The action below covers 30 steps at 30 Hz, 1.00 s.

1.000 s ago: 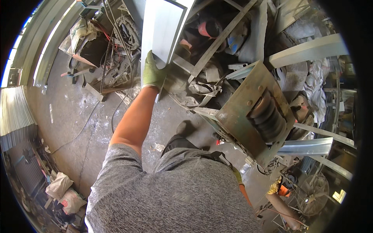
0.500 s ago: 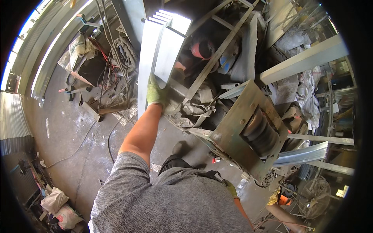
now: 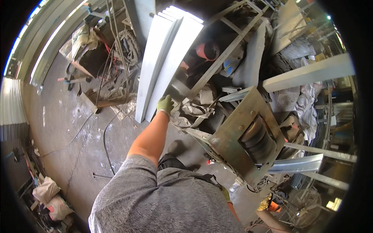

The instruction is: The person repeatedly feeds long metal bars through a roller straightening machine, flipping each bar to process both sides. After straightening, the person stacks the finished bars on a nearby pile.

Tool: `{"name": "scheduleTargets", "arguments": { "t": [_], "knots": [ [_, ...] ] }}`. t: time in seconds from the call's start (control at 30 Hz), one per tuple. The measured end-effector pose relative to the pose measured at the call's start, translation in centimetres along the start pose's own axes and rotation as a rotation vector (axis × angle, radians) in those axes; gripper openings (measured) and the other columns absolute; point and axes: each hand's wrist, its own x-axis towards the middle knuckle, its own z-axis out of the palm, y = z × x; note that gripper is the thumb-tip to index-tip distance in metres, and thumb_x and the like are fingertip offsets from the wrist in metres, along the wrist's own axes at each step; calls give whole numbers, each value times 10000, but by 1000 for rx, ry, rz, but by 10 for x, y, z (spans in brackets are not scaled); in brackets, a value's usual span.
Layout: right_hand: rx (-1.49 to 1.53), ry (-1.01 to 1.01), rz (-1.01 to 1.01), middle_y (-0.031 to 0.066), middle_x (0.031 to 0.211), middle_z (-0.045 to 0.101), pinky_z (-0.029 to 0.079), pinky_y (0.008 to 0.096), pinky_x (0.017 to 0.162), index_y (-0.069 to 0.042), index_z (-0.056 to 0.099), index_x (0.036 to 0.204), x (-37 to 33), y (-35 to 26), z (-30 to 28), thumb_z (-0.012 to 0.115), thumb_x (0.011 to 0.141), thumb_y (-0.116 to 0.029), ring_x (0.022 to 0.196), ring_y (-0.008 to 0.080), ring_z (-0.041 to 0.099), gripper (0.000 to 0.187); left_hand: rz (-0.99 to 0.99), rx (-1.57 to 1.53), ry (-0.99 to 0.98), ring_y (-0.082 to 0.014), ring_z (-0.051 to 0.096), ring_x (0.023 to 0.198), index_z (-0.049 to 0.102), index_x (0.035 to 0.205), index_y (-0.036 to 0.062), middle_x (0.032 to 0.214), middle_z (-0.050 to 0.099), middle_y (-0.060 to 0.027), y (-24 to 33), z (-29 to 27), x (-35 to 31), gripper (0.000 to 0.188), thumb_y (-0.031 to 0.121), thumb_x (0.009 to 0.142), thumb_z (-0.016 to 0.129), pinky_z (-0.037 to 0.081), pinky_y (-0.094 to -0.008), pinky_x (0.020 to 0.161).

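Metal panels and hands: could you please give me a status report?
Left hand at right edge of metal panels, grip unclear. Right hand low, mostly hidden. Panels side by side. Roller stand apart, to their right.

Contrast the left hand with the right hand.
The left hand is extended forward beside pale metal profiles, while the right hand is low at the person's side. The left hand shows plainly; the right hand is mostly hidden behind the grey shirt. Both are gloved in yellow-green.
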Motion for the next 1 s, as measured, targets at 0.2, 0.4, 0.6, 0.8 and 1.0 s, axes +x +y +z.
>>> {"name": "scheduleTargets", "arguments": {
  "t": [0.2, 0.4, 0.6, 0.8, 1.0],
  "knots": [
    [8, 20, 127, 56, 1093, 747, 536, 287, 931, 5, 693, 1358, -2, 12, -8, 750, 1028, -260, 1013, 145, 673, 428, -137, -509, 98, -375, 620, 1313, 407, 1604, 36, 1583, 501, -220, 0, 7, 30, 713, 441, 1070, 650, 571, -482, 1019],
    [214, 7, 153, 42, 987, 708, 534, 254, 796, 22, 696, 1298, -17, -51, -18, 717, 1046, -135, 859, 126, 643, 297, -36, -591, 189, -381, 581, 1339, 435, 1602, 132, 1570, 494, -145, 2, 15, 71, 652, 428, 1063, 652, 511, -525, 1104],
    [86, 12, 187, 53, 992, 712, 507, 222, 742, 12, 708, 1318, -20, -109, -12, 737, 1041, -160, 802, 101, 625, 327, 160, -575, 367, -240, 658, 1117, 756, 1220, 55, 1206, 745, -102, 5, 35, 80, 299, 157, 939, 752, 536, -391, 967],
    [112, -11, 230, 75, 1124, 745, 535, 260, 849, 4, 714, 1344, -3, -110, -19, 768, 1007, -266, 938, 133, 660, 435, 340, -391, 254, -171, 659, 996, 778, 1178, 32, 1091, 743, -47, -25, 27, 65, 273, 133, 927, 741, 529, -317, 901],
    [-139, -72, 281, 187, 1361, 728, 499, 358, 1100, 18, 697, 1372, 3, -123, -22, 695, 1016, -392, 1283, 279, 667, 543, 222, 564, 40, -397, 688, 1250, 738, 1298, 3, 1299, 737, -256, -101, -38, -33, 459, 315, 970, 659, 537, -416, 1061]
  ]
}}
